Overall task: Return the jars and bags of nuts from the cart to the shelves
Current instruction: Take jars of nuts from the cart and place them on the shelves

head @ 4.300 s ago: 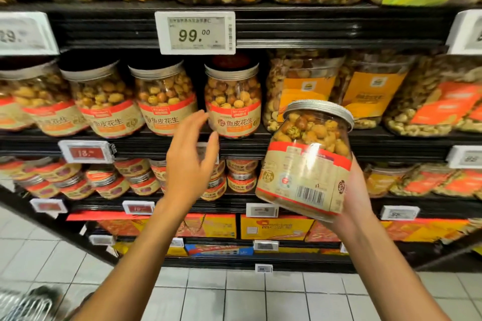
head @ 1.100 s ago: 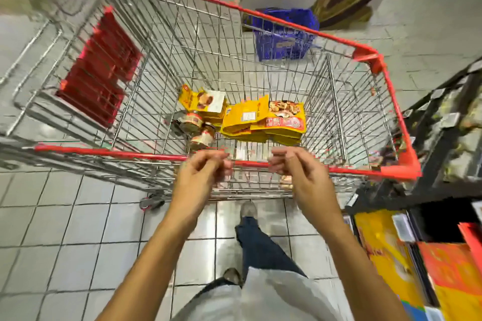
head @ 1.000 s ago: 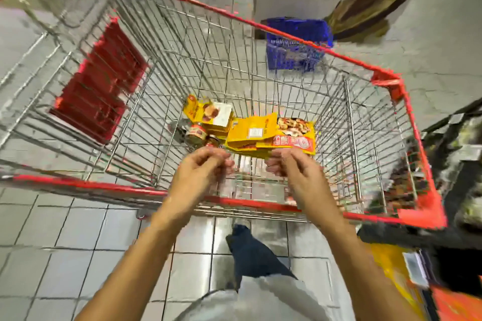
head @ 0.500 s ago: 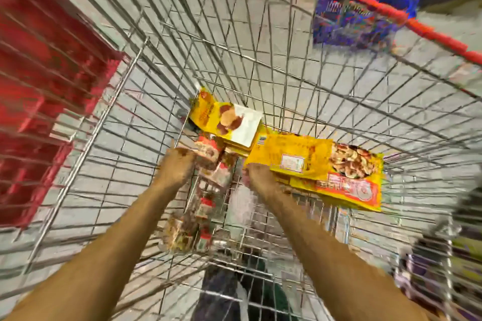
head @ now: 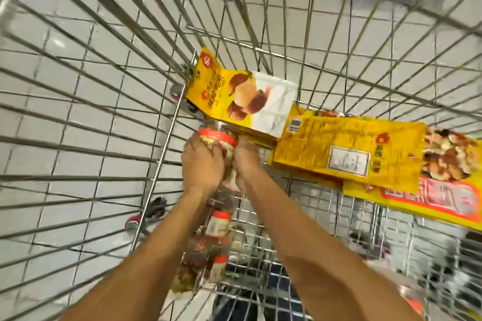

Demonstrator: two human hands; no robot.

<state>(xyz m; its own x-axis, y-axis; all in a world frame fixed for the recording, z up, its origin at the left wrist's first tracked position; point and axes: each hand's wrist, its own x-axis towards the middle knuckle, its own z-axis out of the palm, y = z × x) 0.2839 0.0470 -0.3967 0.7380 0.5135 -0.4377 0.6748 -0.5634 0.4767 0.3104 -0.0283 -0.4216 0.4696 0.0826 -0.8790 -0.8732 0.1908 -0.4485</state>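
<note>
Jar (head: 217, 137), clear, round, red-banded: left hand (head: 200, 167), right hand (head: 245, 159) grips clasping it.

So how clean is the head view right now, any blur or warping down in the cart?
Head view: motion blur smears the jars between the forearms and the lower right corner; the yellow bags read fairly sharp. Wide-angle warp fans the cart wires outward. Lighting is even, with no strong glare. Both hands are soft-edged.

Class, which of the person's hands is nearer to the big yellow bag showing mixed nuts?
Right. The right hand lies just beside the mixed-nut bag's near edge; the left hand is farther away, across the jar.
</note>
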